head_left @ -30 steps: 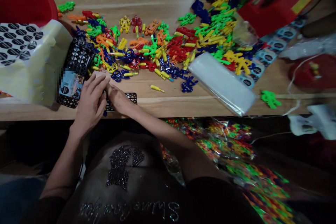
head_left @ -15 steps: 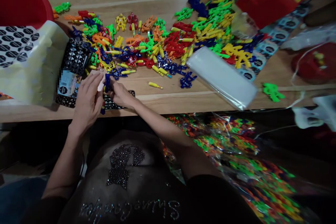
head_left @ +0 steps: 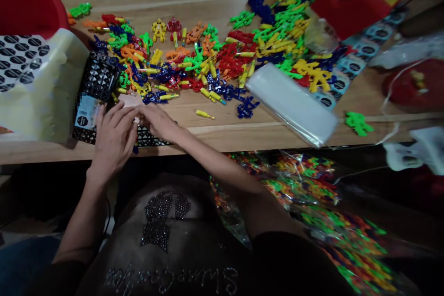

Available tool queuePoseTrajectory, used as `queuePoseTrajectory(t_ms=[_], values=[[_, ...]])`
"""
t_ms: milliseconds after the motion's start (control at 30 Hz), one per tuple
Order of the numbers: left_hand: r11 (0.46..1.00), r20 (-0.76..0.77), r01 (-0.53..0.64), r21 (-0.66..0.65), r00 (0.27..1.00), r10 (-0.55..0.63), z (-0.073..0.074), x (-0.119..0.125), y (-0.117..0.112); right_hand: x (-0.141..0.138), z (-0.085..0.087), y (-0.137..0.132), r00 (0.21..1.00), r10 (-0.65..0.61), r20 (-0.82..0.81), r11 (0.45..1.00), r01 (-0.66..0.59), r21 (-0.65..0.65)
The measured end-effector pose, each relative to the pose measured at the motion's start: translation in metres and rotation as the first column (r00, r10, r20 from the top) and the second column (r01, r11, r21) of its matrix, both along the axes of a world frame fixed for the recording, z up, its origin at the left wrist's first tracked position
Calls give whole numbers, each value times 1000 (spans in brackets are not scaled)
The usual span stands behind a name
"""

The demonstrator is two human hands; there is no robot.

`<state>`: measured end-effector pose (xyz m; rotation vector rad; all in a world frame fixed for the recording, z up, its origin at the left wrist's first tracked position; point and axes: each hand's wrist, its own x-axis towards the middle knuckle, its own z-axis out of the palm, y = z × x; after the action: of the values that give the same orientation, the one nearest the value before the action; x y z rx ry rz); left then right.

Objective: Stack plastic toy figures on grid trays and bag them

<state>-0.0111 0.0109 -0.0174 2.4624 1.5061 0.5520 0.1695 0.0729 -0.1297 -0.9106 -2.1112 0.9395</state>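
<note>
My left hand (head_left: 113, 141) and my right hand (head_left: 157, 122) meet at the table's front edge, over a black studded tray (head_left: 152, 138). The left hand's fingers are curled, and a bit of a blue toy figure (head_left: 135, 149) pokes out under them. The right hand's fingers are pressed together against the left fingertips; what they pinch is hidden. Just beyond the hands lies a wide pile of coloured plastic toy figures (head_left: 208, 55). A single yellow peg (head_left: 204, 114) lies to the right of my right hand.
A stack of black studded trays (head_left: 100, 76) with a label card (head_left: 85, 111) sits left of the hands, beside a pale bag of oval stickers (head_left: 31, 78) and a red bowl (head_left: 27, 4). Clear plastic bags (head_left: 291, 101) lie right. Packed toy bags (head_left: 312, 203) sit under the table.
Half a second ago both hands held the blue figure up between them. Now they have dropped onto the tray and closed together, hiding most of it.
</note>
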Motion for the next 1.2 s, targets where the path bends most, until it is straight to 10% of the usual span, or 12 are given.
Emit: queuePoseTrajectory(t_ms=[233,633,1200], values=[[997,0,-69,28,998,69,5,0,-11,63,-15,29,911,-383,155,922,369,115],[999,-36,-46,-11,998,46,-5,10,-9,38,26,-53,992,-118,-52,989,113,-98],[997,-33,-33,-64,999,31,-3,11,-9,16,-9,-83,998,-30,-50,989,22,-143]])
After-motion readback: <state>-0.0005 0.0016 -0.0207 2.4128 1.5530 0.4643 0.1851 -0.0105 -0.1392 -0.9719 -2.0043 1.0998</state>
